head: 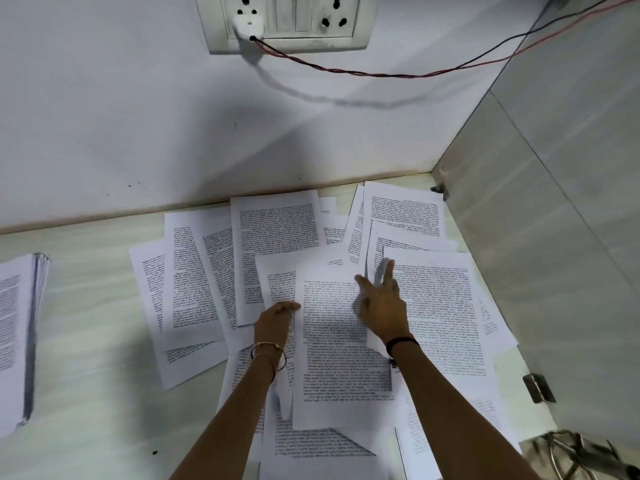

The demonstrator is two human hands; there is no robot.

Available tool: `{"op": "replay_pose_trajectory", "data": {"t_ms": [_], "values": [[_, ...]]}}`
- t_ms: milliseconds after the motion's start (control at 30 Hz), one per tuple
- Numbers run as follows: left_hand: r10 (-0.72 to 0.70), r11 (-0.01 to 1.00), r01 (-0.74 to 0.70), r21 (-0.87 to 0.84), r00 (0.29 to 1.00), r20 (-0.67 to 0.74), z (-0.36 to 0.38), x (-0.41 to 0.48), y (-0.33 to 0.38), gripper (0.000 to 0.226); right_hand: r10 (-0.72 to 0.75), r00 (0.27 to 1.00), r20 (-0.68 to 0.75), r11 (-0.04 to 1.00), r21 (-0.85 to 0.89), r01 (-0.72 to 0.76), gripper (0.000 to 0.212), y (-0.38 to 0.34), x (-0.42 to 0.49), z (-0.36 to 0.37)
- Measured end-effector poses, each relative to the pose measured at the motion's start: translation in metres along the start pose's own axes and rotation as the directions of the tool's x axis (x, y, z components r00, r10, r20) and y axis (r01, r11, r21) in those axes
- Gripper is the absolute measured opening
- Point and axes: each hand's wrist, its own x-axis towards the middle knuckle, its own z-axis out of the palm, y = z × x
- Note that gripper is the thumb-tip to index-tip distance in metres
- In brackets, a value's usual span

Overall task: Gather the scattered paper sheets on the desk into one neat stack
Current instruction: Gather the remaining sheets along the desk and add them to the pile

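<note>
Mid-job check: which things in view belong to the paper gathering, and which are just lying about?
Part of the job:
- scattered sheets
- top sheet under both hands
- left hand
- right hand
- desk

Just lying about:
- wall socket
- twisted wire
- separate paper stack at the left edge
- metal bracket

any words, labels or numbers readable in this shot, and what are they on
None can be read.
Scattered sheets: dense printed paragraphs, too small and blurred to make out.
Stack at the desk's left edge: printed text, also blurred.
Wall socket plate: no visible label or brand.
Left hand and right hand: wristbands carry no text.
</note>
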Motion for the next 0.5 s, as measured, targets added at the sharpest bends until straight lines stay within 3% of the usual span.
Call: {"op": "replay_pose_trajectory", "data": {"t_ms": [67,333,500], "values": [[-0.008,1.0,0.008,-0.03,1.0,-0.002,0.001,-0.001,-0.001,0.025,-0.04,0.998,0.042,0.999,-0.023,0.041,0.05,0.001,0.0,0.004],[-0.021,1.0,0.022,-0.02,0.999,0.034,-0.002,-0.001,-0.001,0.023,0.178,0.981,0.072,0.984,-0.042,-0.176,0.05,-0.012,0.008,0.009],[0.0,0.999,-0.005,0.042,0.994,0.106,-0.007,-0.01,-0.006,0.02,0.257,0.965,0.057,0.957,-0.154,-0.246,0.057,-0.004,0.015,0.006]]}}
